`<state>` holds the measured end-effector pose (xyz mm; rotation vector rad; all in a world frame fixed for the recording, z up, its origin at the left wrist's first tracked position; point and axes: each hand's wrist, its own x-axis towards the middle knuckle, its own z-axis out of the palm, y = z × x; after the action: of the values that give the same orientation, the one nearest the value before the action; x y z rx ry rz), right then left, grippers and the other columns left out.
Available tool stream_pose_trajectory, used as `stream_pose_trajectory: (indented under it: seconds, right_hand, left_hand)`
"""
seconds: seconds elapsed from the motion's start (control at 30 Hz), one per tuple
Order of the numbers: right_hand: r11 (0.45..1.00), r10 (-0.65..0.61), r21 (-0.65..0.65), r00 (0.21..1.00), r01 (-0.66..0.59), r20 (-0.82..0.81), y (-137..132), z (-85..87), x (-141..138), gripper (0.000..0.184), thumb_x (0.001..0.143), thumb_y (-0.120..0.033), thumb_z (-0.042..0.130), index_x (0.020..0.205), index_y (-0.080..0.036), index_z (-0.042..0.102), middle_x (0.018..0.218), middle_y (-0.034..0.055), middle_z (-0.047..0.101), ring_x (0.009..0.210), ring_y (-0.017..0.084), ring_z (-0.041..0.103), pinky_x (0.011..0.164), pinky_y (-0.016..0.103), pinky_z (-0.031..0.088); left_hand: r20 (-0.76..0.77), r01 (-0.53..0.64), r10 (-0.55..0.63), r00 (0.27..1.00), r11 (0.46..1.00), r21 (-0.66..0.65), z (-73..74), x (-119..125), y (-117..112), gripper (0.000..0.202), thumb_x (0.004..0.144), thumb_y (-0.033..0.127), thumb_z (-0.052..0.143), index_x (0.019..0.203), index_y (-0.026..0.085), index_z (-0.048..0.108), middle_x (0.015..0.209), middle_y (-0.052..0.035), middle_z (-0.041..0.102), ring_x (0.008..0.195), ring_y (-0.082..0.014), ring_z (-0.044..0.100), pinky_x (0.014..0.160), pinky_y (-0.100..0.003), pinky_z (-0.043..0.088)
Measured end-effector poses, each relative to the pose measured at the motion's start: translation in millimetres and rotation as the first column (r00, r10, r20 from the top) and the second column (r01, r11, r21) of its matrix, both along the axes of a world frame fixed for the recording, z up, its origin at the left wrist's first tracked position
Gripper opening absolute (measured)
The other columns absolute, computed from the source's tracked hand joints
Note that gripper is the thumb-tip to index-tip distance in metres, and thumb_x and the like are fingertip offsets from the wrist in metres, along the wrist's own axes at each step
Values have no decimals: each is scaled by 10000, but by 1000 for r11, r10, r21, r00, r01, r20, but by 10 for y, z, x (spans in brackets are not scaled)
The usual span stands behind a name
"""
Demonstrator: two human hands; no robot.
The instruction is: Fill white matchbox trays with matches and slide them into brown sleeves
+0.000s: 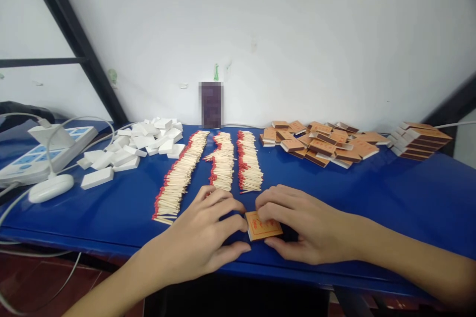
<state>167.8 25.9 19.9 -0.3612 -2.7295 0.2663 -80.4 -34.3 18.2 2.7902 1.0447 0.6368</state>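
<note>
Left hand (203,237): narrow. The fingers curl in and their tips meet the left end of the matchbox (263,226), with the thumb just under its near corner.

Right hand (305,230): also narrow, closed over the right end of the same matchbox. The fingers lie along its far edge and the thumb sits at its near edge.

You hold the matchbox between both hands. It lies flat, orange printed face up, on the blue table (390,193) close to the front edge.

Handling (judgement): the matchbox is thin card, so it is very light, a little slick on the printed face and easily crushed. Grip it by the long edges or short ends, where the walls brace it, and keep pressure off the broad face.

Just beyond the matchbox are three rows of red-tipped matches (223,161), running away from you. The left row is the longest.

Beyond and left of the matchbox is a heap of white trays (141,146). Farther left are a power strip (40,153) and cables.

Beyond and right of the matchbox is a loose pile of orange boxes (320,143). Farther right of that is a neater stack (418,138).

Straight back from the matchbox, a dark blurred object (211,104) stands against the wall. You cannot tell what it is.
</note>
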Motion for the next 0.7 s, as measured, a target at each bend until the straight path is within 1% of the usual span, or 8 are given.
stream_pose_trajectory:
  seconds: [0.1, 0.23, 0.33, 0.4, 0.43, 0.5, 0.6, 0.7]
  right_hand:
    - [980, -61, 183, 992, 81, -112, 87, 75, 53, 247, 796, -176, 606, 1036, -178, 550, 986, 103, 641, 855, 236, 595, 747, 390, 512]
    - [901, -142, 358, 947, 244, -287, 292, 335, 235, 312, 769, -164, 604, 1075, -187, 548, 971, 107, 637, 898, 267, 607, 763, 421, 525]
    - [833, -246, 374, 879, 407, -409, 488, 556, 518, 328, 777, -148, 607, 1092, -222, 551, 974, 82, 642, 866, 253, 611, 751, 415, 524]
    - [759, -337, 335, 778, 558, -530, 613, 620, 805, 292, 783, -174, 622, 1062, -235, 564, 977, 70, 646, 831, 239, 612, 716, 390, 520]
    - [700, -421, 289, 704, 653, -572, 667, 612, 978, 273, 784, -203, 633, 1047, -237, 569, 982, 67, 649, 819, 238, 609, 720, 392, 517]
    - [561, -597, 224, 577, 797, -557, 748, 522, 1370, 228, 780, -283, 646, 992, -241, 574, 966, 58, 650, 793, 233, 597, 746, 399, 509]
    - [488, -762, 162, 509, 858, -401, 791, 281, 2004, 201, 732, -295, 690, 906, -229, 615, 904, 73, 674, 796, 254, 615, 764, 404, 492]
    - [400, -860, 85, 406, 913, -308, 770, 67, 2549, 141, 683, -272, 736, 792, -211, 670, 822, 101, 711, 751, 288, 639, 679, 404, 484]
  left_hand:
    - [10, -3, 3, 1000, 1000, 17, -11, 4, 13, 87, 979, 302, 612, 994, 217, 616, 1152, -27, 634, 1066, -209, 535, 995, -382, 326]
    - [16, 6, -7, 1000, 997, 74, -21, 12, 30, 45, 985, 256, 598, 1021, 229, 604, 1190, -21, 615, 1109, -202, 527, 1007, -362, 307]
    - [-22, 25, -23, 999, 994, 110, -34, 5, 48, 62, 984, 225, 590, 1046, 231, 591, 1183, -20, 609, 1117, -201, 517, 1001, -356, 308]
    - [-50, 33, -26, 998, 991, 130, -42, -5, 61, 79, 984, 216, 584, 1060, 238, 587, 1186, -16, 609, 1131, -202, 510, 1008, -357, 306]
    - [-59, 35, -27, 998, 990, 138, -45, -10, 67, 84, 983, 218, 585, 1063, 241, 586, 1184, -13, 610, 1134, -201, 508, 1009, -354, 308]
    - [-73, 41, -31, 997, 989, 143, -49, -21, 77, 85, 981, 229, 589, 1063, 248, 587, 1179, -6, 614, 1137, -197, 507, 1008, -348, 314]
    - [-84, 45, -33, 996, 989, 141, -54, -32, 87, 84, 979, 241, 589, 1061, 257, 595, 1177, 0, 622, 1132, -190, 517, 1003, -338, 332]
    - [-96, 41, -26, 995, 988, 148, -66, -39, 98, 96, 970, 232, 589, 1057, 267, 613, 1190, 3, 631, 1135, -191, 533, 1005, -339, 355]
